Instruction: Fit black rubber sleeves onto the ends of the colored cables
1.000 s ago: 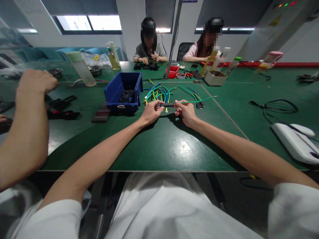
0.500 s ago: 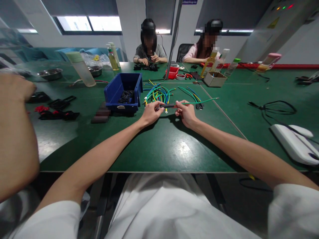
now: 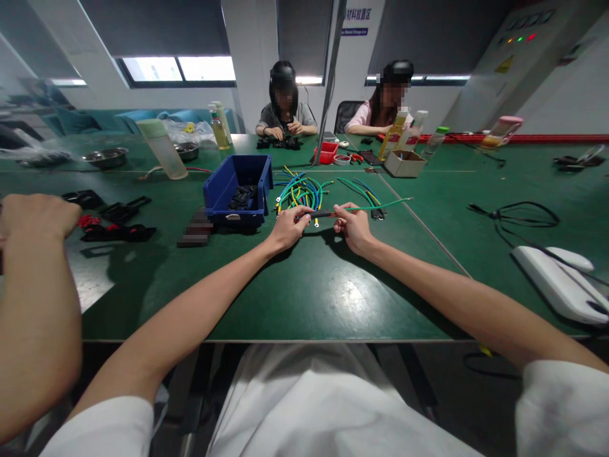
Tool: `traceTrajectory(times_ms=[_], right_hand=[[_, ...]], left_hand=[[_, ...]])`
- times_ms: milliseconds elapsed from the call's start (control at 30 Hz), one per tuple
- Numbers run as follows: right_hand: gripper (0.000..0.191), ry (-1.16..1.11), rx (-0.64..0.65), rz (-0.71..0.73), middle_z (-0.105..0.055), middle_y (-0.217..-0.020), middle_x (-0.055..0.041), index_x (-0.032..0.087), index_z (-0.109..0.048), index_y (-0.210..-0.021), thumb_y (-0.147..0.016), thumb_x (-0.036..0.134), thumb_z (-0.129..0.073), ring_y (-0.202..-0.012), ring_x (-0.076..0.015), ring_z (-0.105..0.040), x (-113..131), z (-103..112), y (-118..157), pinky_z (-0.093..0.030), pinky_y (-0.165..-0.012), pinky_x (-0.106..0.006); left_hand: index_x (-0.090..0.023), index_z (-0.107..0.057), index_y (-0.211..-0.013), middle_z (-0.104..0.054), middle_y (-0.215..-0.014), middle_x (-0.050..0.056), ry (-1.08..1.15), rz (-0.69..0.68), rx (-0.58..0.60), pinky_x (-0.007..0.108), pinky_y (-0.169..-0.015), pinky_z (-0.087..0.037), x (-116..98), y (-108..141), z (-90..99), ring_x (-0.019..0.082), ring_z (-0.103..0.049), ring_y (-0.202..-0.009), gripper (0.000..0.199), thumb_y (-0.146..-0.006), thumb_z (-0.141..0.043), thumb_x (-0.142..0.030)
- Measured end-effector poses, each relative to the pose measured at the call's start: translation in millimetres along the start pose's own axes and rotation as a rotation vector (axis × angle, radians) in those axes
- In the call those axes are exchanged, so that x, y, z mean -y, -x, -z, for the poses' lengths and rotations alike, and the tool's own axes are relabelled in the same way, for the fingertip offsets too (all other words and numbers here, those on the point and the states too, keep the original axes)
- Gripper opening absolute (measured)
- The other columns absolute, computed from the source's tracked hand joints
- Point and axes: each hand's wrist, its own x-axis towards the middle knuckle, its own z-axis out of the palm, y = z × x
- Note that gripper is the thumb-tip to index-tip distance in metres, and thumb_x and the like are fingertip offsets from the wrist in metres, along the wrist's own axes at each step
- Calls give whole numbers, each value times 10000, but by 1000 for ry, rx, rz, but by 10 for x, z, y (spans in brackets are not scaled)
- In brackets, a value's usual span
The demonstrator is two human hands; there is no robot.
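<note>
Left hand (image 3: pixel 288 230) is closed on one end of a black sleeve (image 3: pixel 321 214); the other end is pinched by the right hand (image 3: pixel 354 228), from which a green wire (image 3: pixel 387 204) is extended rightward. Both items are held above the desk (image 3: pixel 285 298), just in front of a heap of coloured wires (image 3: pixel 304 190). On the wall sign (image 3: pixel 356 19), partly hidden by a pole (image 3: pixel 332 82), "材料放置区" and "Material Storage Area" can be read. Blue bin (image 3: pixel 219 209) is marked with a pale label (image 3: pixel 233 217), too small to be read. Yellow triangle (image 3: pixel 505 64) is noted on the cabinet (image 3: pixel 518 82).
</note>
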Motion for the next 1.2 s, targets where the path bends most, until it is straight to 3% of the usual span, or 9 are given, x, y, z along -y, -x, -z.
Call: traceTrajectory(times_ms=[167, 533, 1200], right_hand=[[415, -32, 7, -21, -636, -614, 32, 200, -503, -711, -600, 438, -824, -385, -51, -480, 24, -10, 15, -367, -363, -176], [420, -39, 14, -11, -654, -612, 20, 202, -492, -716, -599, 431, -823, -376, -58, -484, 22, -15, 20, -366, -362, -179], [347, -26, -10, 0, -682, -635, -10, 200, -503, -713, -636, 394, -780, -369, -74, -503, 1, -7, 3, -357, -353, -189]], left_hand=[[-142, -660, -1051, -595, -674, -7, 84, 31, 10, 195, -464, -390, 39, -11, -9, 71, -497, -442, 302, -895, -426, -252], [-141, -655, -1026, -579, -658, -17, 144, 70, 14, 185, -441, -384, 66, -23, -22, 59, -486, -424, 305, -838, -415, -166], [-137, -661, -993, -558, -636, -19, 108, 76, -11, 201, -454, -361, 84, -30, -33, 71, -467, -444, 266, -859, -445, -213]])
